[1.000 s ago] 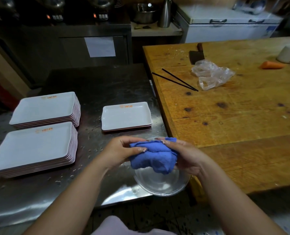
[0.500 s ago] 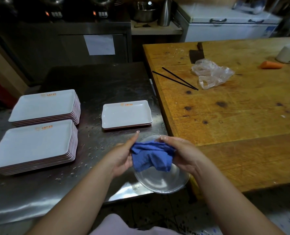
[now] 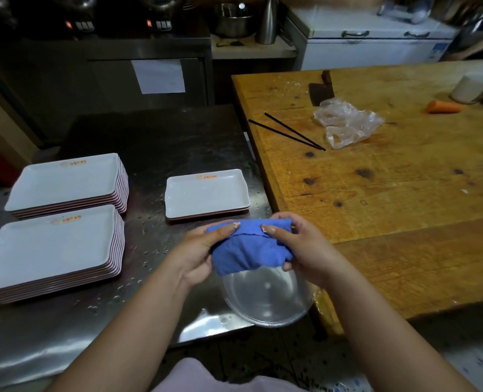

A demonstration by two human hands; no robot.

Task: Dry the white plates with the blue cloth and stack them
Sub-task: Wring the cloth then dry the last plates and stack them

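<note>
Two hands hold the blue cloth bunched between them, nearest the camera: the left hand grips its left side, thumb laid along the top fold, and the right hand pinches its right side, thumb on top and fingers curled beneath. The cloth hangs over a round metal basin, which sits at the near corner of the steel table; whether cloth and basin touch cannot be told.

No plate is in either hand, so the step in hand looks like readying the cloth, gathering or refolding it, before a plate is picked up. The next move likely calls for one hand to let go and reach forward for a plate while the other keeps the cloth.

Just beyond the hands lies a short stack of small white plates, seemingly two, with droplets on the top one. Farther left, well apart from the hands, stand two tall stacks of large white plates, one nearer and one behind it. Water beads dot the steel around them.

To the right, a wooden table carries black chopsticks, a crumpled clear plastic bag, a cleaver and a carrot.
</note>
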